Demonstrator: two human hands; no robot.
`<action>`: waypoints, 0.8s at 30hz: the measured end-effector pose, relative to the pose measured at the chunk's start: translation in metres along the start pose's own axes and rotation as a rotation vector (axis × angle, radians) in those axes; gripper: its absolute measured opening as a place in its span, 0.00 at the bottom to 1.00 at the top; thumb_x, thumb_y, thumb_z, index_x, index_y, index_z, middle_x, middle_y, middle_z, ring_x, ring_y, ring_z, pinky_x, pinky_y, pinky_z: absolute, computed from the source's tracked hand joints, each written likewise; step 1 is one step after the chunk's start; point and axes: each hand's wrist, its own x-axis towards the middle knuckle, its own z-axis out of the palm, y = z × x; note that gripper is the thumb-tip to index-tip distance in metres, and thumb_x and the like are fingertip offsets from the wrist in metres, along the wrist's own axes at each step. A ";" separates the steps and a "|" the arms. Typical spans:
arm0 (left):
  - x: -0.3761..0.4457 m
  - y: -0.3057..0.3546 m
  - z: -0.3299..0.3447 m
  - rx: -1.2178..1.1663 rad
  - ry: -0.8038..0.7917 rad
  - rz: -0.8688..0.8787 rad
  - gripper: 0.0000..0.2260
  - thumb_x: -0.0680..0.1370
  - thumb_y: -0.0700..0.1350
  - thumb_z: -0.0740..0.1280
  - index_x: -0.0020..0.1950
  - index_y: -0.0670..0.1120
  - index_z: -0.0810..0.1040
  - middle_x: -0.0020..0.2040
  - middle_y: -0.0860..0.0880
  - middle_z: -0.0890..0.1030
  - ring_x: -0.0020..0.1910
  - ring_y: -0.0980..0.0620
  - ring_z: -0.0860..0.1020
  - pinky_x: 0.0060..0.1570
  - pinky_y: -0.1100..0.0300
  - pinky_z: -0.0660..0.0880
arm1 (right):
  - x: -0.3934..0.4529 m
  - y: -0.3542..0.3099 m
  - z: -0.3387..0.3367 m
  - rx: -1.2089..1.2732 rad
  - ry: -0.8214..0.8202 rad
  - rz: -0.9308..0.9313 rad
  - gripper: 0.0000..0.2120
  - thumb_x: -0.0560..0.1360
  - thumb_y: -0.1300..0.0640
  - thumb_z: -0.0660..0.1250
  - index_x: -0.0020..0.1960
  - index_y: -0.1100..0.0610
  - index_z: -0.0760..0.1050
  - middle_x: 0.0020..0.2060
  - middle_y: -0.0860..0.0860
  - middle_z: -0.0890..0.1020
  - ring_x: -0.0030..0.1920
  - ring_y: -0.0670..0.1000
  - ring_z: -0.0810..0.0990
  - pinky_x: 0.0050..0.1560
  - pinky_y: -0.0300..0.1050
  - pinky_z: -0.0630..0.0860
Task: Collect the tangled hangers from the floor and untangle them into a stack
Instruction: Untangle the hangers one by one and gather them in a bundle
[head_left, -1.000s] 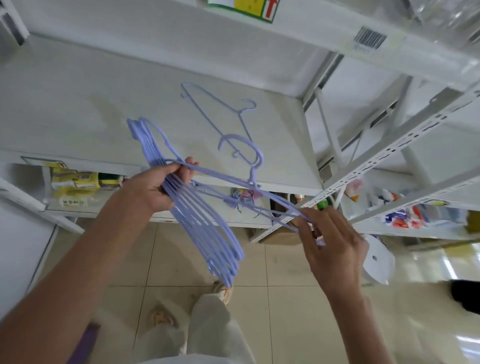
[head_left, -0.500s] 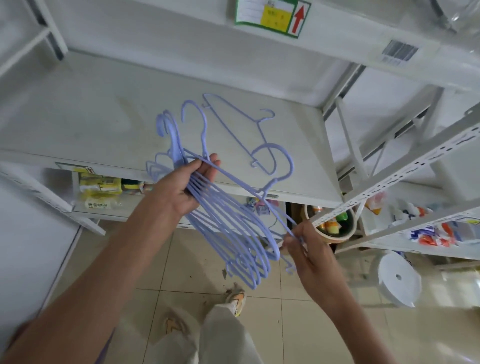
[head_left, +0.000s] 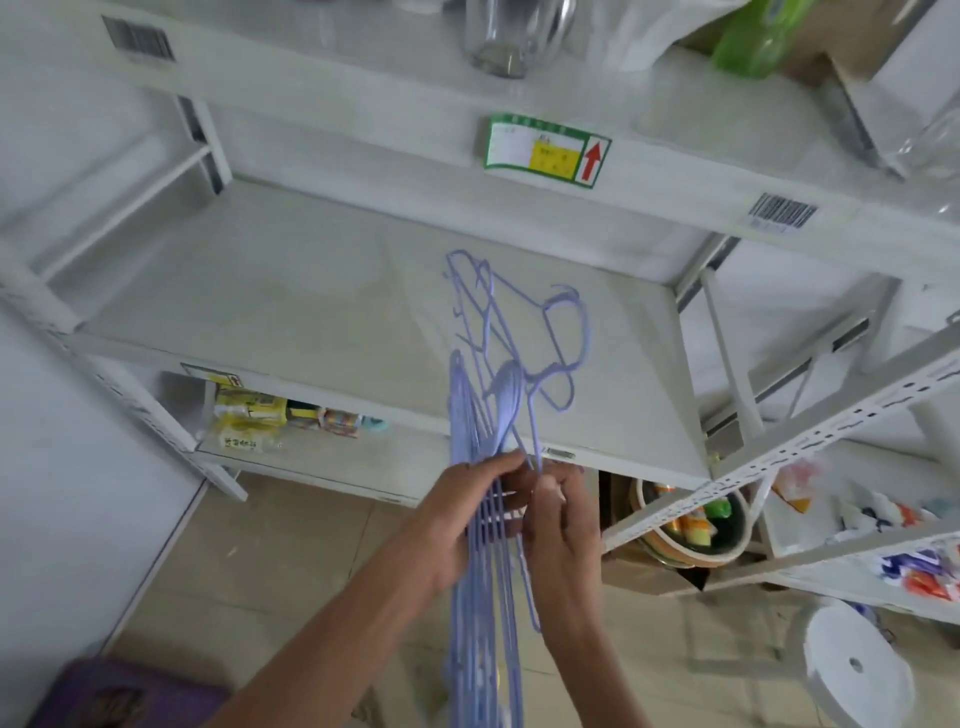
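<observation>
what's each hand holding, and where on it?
Left hand grips the hanger bundle across its wires mid-length. Right hand pinches one hanger beside it.

White metal shelving (head_left: 363, 291) fills the view, its middle shelf bare. A green-bordered label (head_left: 545, 150) sits on the shelf edge above it. Below it lies beige tiled floor (head_left: 291, 571); right of it stands a white stool (head_left: 857, 670).
</observation>
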 end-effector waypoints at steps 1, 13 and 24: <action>-0.001 -0.001 0.004 -0.013 -0.022 0.029 0.12 0.77 0.52 0.73 0.50 0.44 0.87 0.45 0.47 0.87 0.42 0.50 0.85 0.39 0.59 0.80 | 0.001 -0.002 0.001 0.028 -0.012 0.001 0.15 0.87 0.47 0.54 0.54 0.52 0.78 0.40 0.50 0.83 0.35 0.46 0.77 0.34 0.47 0.74; 0.028 -0.012 0.035 0.253 0.348 0.366 0.08 0.73 0.43 0.76 0.37 0.40 0.82 0.27 0.40 0.78 0.25 0.46 0.76 0.24 0.60 0.71 | 0.019 0.011 -0.014 -0.071 -0.005 0.076 0.27 0.86 0.65 0.55 0.76 0.38 0.62 0.34 0.46 0.82 0.34 0.44 0.78 0.42 0.42 0.77; 0.045 0.019 -0.015 0.135 0.331 0.467 0.10 0.83 0.43 0.66 0.50 0.40 0.85 0.32 0.48 0.83 0.39 0.46 0.87 0.33 0.63 0.81 | 0.058 0.024 -0.062 0.071 0.459 0.097 0.12 0.81 0.55 0.58 0.57 0.41 0.75 0.28 0.47 0.68 0.31 0.48 0.65 0.39 0.48 0.71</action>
